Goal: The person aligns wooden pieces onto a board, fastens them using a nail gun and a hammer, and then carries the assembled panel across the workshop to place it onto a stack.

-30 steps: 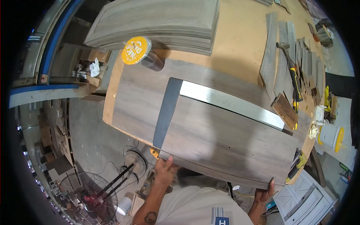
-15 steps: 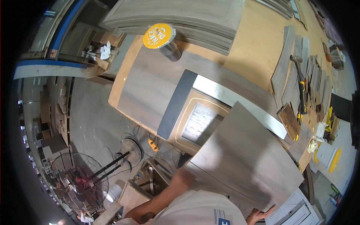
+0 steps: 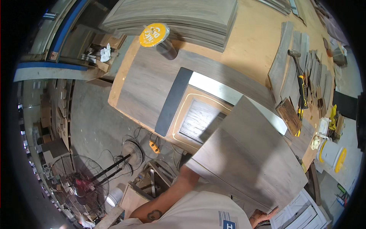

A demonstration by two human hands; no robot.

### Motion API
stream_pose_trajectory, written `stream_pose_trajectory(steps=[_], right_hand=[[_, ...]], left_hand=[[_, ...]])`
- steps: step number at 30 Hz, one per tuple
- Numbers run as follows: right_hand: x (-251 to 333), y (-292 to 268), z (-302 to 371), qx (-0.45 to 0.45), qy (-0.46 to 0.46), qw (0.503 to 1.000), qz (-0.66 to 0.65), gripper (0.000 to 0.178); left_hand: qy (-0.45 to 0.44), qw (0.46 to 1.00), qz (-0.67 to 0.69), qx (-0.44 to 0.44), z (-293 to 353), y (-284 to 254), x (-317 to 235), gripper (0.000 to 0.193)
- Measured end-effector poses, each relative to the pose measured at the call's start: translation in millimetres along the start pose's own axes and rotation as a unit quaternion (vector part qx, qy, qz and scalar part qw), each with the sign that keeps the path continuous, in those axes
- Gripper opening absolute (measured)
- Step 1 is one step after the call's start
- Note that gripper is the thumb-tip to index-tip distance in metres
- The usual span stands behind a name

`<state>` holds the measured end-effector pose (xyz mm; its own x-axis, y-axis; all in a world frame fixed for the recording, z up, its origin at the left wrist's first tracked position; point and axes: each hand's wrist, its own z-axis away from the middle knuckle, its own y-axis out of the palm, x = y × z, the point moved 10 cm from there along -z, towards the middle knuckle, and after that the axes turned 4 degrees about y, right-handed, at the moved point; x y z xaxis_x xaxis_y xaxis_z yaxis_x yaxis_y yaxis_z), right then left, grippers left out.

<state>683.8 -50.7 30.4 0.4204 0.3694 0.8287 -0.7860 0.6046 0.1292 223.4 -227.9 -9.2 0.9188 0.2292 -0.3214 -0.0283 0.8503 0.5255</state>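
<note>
A grey wood-grain panel (image 3: 251, 152) is held tilted in front of me, its upper part overlapping the workbench. My left hand (image 3: 189, 173) is at the panel's left corner, with its fingers hidden behind the board. Near the lower right edge, my right hand (image 3: 262, 217) grips the panel, fingertips showing along the rim. Partly covered by the panel is a tan board (image 3: 183, 122) with a pale line around a grey-white inset (image 3: 200, 118). A dark strip (image 3: 173, 103) and a white strip (image 3: 217, 88) border that board.
A cup with a yellow lid (image 3: 155, 35) stands behind the strips. Stacked grey panels (image 3: 171, 15) lie at the far side. A hammer (image 3: 299, 76), a wood block (image 3: 288, 116) and thin offcuts (image 3: 282, 57) lie at right. A floor fan (image 3: 80, 183) stands at lower left.
My left hand has moved up and behind the panel's left corner. The panel has shifted slightly over the tan board, while my right hand keeps its hold. The whole view has shifted slightly.
</note>
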Motion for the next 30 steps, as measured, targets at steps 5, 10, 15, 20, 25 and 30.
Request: stream_pose_trajectory(steps=[5,10,15,20,25,30], right_hand=[[-21,44,1,0.099,0.034,0.994,0.024,0.046],[-66,119,4,0.315,0.166,0.930,-0.094,0.044],[-76,172,31,0.333,0.167,0.926,-0.065,0.043],[-86,165,29,0.289,0.156,0.944,-0.034,0.043],[-89,166,29,0.305,0.169,0.936,-0.041,0.043],[-94,174,33,0.314,0.181,0.931,-0.045,0.043]], left_hand=[[0.043,0.998,0.038,-0.027,17,-1,-29,0.037],[0.086,0.974,0.196,0.069,25,-19,-62,0.039],[0.107,0.970,0.206,-0.080,18,-18,-76,0.043],[0.141,0.987,0.063,-0.048,0,-13,-93,0.038],[0.133,0.989,0.050,-0.040,-9,-11,-100,0.039],[0.135,0.988,0.044,-0.061,-12,-17,-104,0.039]])
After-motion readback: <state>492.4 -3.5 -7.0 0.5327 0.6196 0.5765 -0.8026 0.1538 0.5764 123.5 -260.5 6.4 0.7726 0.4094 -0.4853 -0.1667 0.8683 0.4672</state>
